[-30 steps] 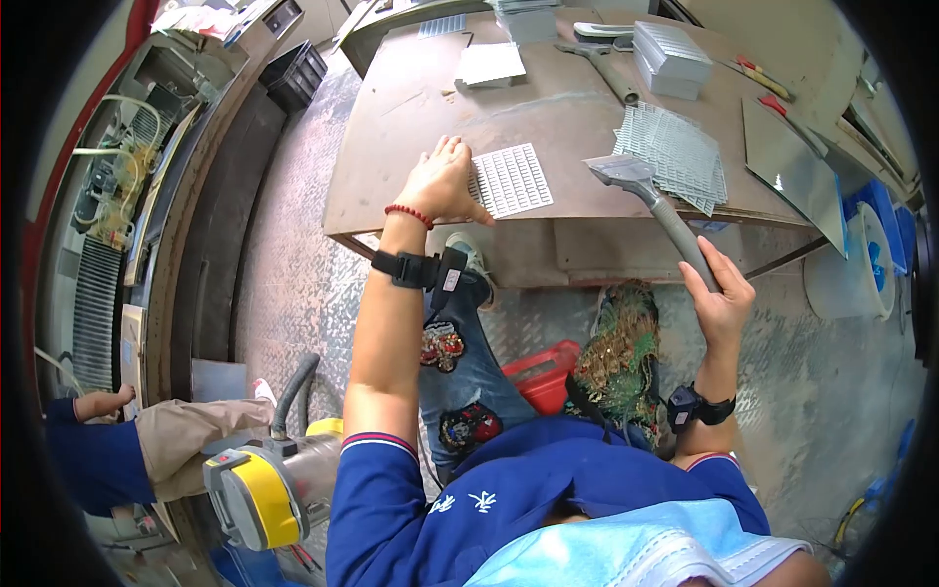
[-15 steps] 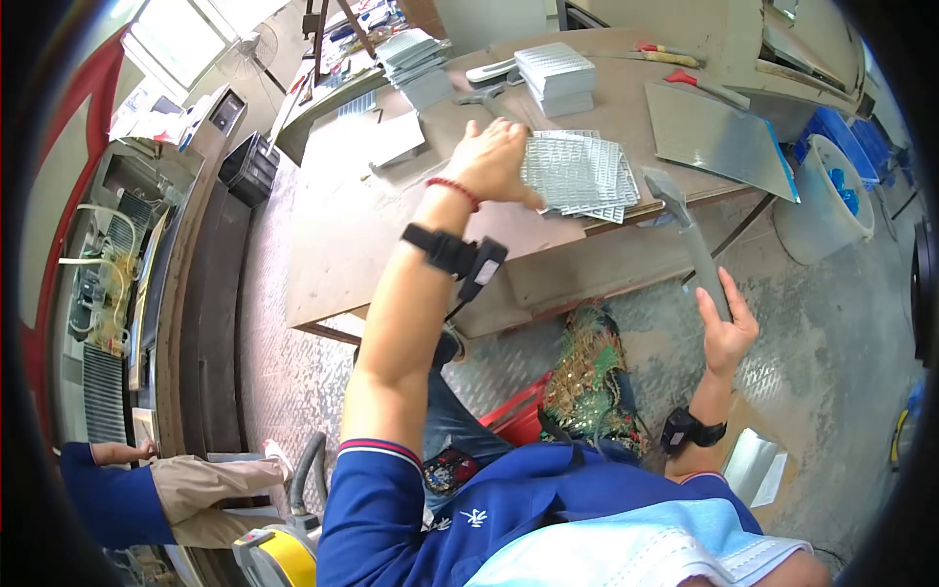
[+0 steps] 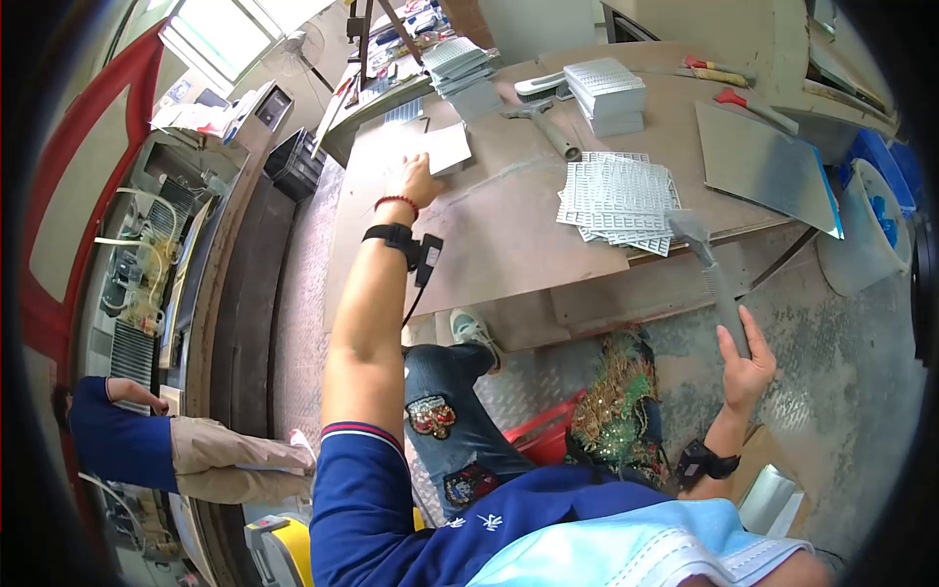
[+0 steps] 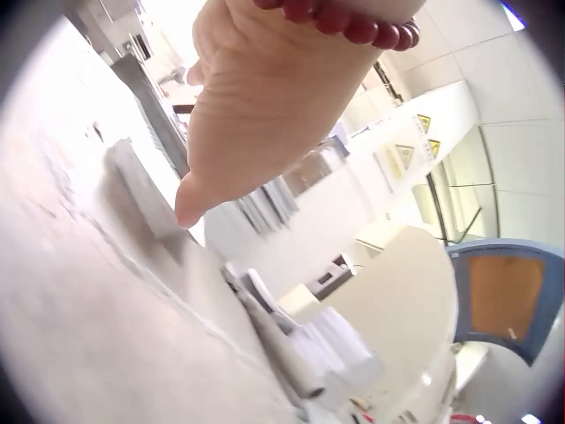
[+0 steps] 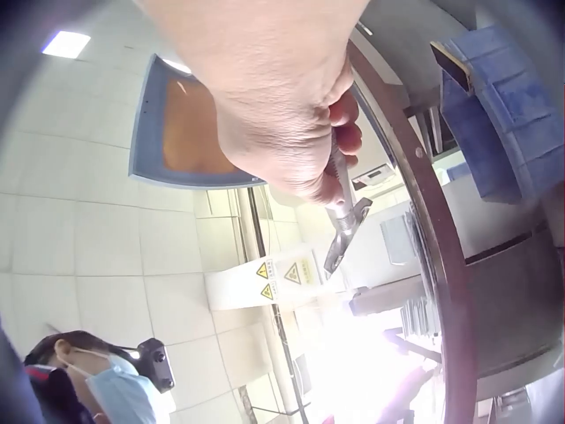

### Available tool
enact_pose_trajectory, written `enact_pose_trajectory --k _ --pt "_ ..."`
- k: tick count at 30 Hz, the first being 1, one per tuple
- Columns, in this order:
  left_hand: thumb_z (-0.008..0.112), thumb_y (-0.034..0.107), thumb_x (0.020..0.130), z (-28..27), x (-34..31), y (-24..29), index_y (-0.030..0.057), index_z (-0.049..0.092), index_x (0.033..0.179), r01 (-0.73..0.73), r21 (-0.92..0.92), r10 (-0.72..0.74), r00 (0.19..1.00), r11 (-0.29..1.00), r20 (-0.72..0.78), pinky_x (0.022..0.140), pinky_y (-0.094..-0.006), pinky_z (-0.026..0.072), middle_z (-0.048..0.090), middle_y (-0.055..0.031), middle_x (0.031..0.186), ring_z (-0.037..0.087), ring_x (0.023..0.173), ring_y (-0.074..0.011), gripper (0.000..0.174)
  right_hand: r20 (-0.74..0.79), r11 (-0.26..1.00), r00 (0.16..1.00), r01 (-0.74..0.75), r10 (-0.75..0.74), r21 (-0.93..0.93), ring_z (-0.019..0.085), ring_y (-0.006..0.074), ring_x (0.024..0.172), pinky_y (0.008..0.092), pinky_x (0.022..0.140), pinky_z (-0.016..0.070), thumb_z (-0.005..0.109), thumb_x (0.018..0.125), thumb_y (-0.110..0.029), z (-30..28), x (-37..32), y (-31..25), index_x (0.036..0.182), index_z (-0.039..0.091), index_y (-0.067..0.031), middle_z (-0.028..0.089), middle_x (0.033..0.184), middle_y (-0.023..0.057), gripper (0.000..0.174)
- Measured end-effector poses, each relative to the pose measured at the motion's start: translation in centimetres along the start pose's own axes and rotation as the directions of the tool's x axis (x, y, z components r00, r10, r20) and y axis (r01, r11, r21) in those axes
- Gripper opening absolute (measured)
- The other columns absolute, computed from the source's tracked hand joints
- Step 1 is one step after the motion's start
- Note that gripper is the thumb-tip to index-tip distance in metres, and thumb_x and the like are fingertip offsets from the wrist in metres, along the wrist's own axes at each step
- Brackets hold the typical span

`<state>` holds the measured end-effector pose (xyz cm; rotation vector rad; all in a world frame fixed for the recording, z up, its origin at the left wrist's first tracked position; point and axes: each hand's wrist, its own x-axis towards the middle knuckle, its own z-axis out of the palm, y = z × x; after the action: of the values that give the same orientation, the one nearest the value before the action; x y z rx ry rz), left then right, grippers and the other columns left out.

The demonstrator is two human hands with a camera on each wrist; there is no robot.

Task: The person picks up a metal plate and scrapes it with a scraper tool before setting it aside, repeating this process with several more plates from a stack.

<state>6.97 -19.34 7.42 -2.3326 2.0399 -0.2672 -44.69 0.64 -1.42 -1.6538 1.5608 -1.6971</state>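
Note:
At the near-left edge of a small white stack (image 3: 450, 150), my left hand (image 3: 416, 183) reaches out palm down. The left wrist view shows its thumb (image 4: 192, 201) extended beside the stack's side (image 4: 146, 194); whether they touch I cannot tell. My right hand (image 3: 748, 370) grips the grey handle of a scraper-like tool (image 3: 722, 284), its flat metal head raised near the table's front edge. That head (image 5: 346, 240) also shows below the fingers of my right hand (image 5: 282, 132) in the right wrist view. Slotted sheets (image 3: 621, 201) lie overlapping on the table (image 3: 469, 235).
Farther back stand two taller stacks (image 3: 604, 96) (image 3: 460, 73), with a brush (image 3: 541, 86) and another grey-handled tool (image 3: 548, 127) between them. Toward the right lie a metal plate (image 3: 763, 161) and a red-ended tool (image 3: 755, 108). A bucket (image 3: 866, 240) stands beyond. Another person (image 3: 127, 435) is at left.
My left hand has gone from a single slotted sheet, over the overlapping sheets, to the small white stack. The single sheet's former spot is bare. My right hand keeps holding the tool; the view has shifted.

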Motion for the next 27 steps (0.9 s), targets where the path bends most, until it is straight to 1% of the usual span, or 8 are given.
enact_pose_trajectory --k 5,11,14,16,18,21,24,27 --pt "0.067 0.02 0.085 2.7 -0.6 -2.8 0.0146 0.061 0.121 -0.067 0.067 0.071 0.995 0.996 -0.071 0.106 -0.0469 0.0392 0.066 -0.0099 0.12 0.055 0.122 -0.0287 0.036 0.033 1.0 0.999 -0.008 0.007 0.027 0.063 0.0111 0.083 0.0249 0.074 0.051 0.077 0.076 0.005 0.7 -0.1 -0.5 0.116 0.068 0.0043 0.071 0.099 0.0101 0.042" --pt "0.06 0.017 0.088 2.7 1.2 -2.3 0.012 0.067 0.102 -0.06 0.163 0.059 0.998 0.985 0.009 0.093 -0.047 0.0479 0.07 -0.0094 0.107 0.061 0.11 -0.0303 0.016 0.054 1.0 0.999 -0.009 0.008 0.015 0.063 0.0107 0.082 0.0243 0.073 0.0505 0.077 0.076 0.005 0.5 -0.6 -0.9 0.116 0.068 0.0043 0.071 0.099 0.0093 0.041" --pt "0.061 0.022 0.089 0.2 0.1 -1.1 0.0121 0.067 0.111 0.032 0.044 -0.034 0.998 0.999 0.047 0.093 -0.0455 0.0493 0.068 -0.0098 0.116 0.06 0.114 -0.0303 0.025 0.065 1.0 0.998 -0.005 0.004 0.009 0.063 0.0104 0.082 0.0241 0.072 0.0503 0.077 0.076 0.005 0.3 -0.9 -1.0 0.116 0.068 0.0042 0.07 0.099 0.009 0.042" --pt "0.065 0.026 0.087 2.2 -0.3 -1.8 0.0156 0.06 0.132 -0.087 -0.021 0.079 0.966 0.996 -0.247 0.1 -0.0444 0.0467 0.059 -0.0099 0.135 0.056 0.122 -0.0329 0.046 0.071 0.999 0.997 -0.034 0.033 0.012 0.063 0.0103 0.082 0.0239 0.072 0.0501 0.078 0.076 0.004 0.3 -0.9 -0.9 0.117 0.068 0.0038 0.07 0.099 0.009 0.042" --pt "0.066 0.024 0.087 5.7 1.6 -4.1 0.0185 0.06 0.13 -0.221 0.034 0.22 0.922 0.975 -0.318 0.098 -0.045 0.0478 0.06 -0.0106 0.133 0.057 0.119 -0.0343 0.044 0.084 0.996 0.994 -0.073 0.069 0.046 0.063 0.0102 0.082 0.0236 0.072 0.0499 0.078 0.076 0.004 0.2 -1.0 -1.0 0.117 0.068 0.0034 0.07 0.099 0.0092 0.042" --pt "0.063 0.023 0.088 3.1 1.5 -2.7 0.0198 0.065 0.122 -0.093 0.006 0.093 0.996 0.996 0.002 0.09 -0.0452 0.0511 0.066 -0.013 0.119 0.063 0.109 -0.0349 0.034 0.082 0.997 0.995 -0.055 0.05 0.053 0.062 0.0098 0.082 0.0232 0.071 0.0495 0.078 0.076 0.004 0.3 -0.9 -1.2 0.118 0.068 0.0027 0.07 0.098 0.009 0.043" --pt "0.058 0.021 0.091 1.3 0.4 -1.0 0.0162 0.07 0.11 -0.019 -0.049 0.02 1.0 0.999 0.011 0.087 -0.0459 0.0527 0.071 -0.0141 0.102 0.067 0.099 -0.0343 0.023 0.077 0.996 0.994 -0.076 0.073 0.042 0.062 0.0094 0.081 0.0232 0.071 0.0494 0.078 0.076 0.003 0.2 -1.2 -0.9 0.118 0.067 0.0027 0.07 0.098 0.0083 0.043" --pt "0.054 0.021 0.093 0.8 -0.1 -1.4 0.0192 0.07 0.114 -0.035 -0.083 0.028 0.996 0.996 -0.085 0.082 -0.0458 0.0545 0.071 -0.016 0.101 0.068 0.096 -0.0347 0.026 0.083 0.994 0.991 -0.105 0.101 0.041 0.062 0.0093 0.082 0.0235 0.071 0.0496 0.077 0.076 0.004 -0.1 -1.4 -0.8 0.118 0.067 0.0032 0.07 0.098 0.0082 0.043"
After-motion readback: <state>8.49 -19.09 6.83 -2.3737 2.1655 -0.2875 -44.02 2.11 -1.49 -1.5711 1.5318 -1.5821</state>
